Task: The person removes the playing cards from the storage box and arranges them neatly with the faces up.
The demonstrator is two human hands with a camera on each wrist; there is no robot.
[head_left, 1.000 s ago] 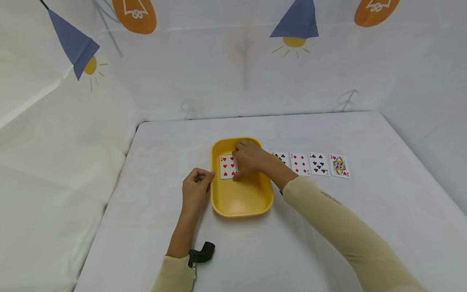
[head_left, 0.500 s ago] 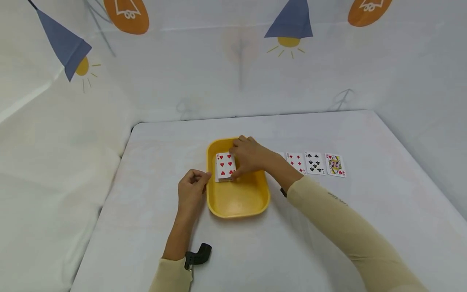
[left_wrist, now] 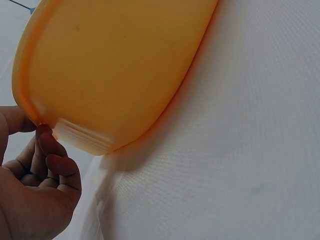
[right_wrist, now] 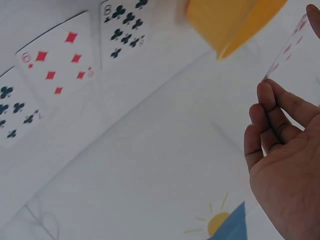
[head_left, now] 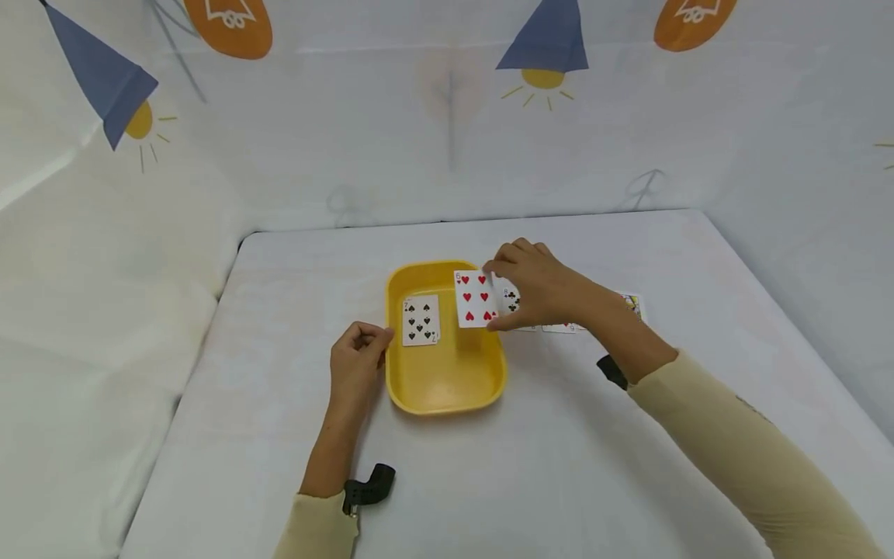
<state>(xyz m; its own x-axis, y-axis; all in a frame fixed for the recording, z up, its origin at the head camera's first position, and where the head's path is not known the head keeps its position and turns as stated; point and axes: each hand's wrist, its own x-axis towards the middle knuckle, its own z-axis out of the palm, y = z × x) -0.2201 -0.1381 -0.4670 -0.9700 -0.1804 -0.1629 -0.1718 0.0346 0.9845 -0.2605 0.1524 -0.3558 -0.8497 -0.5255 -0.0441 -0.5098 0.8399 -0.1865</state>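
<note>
My right hand [head_left: 541, 283] pinches a six of hearts playing card [head_left: 475, 299] between thumb and fingers, raised over the right side of a yellow tray [head_left: 447, 384]. The right wrist view shows that card nearly edge-on. Face up in the tray's left half lies a seven of spades [head_left: 421, 321]; whether other cards lie beneath it I cannot tell. On the tray's left rim, my left hand [head_left: 358, 361] pinches the edge between thumb and finger, seen closely in the left wrist view.
Right of the tray, a row of face-up cards lies on the white table [head_left: 559, 466]: an eight of clubs [head_left: 512, 301], a six of diamonds [right_wrist: 57, 62], a clubs card [right_wrist: 15, 107] and a partly hidden queen [head_left: 633, 304]. White cloth walls [head_left: 391, 140] enclose the table's back and sides.
My right hand has lifted the six of hearts from the tray's left half and carried it to the right, uncovering the seven of spades. The left hand stays at the rim.
</note>
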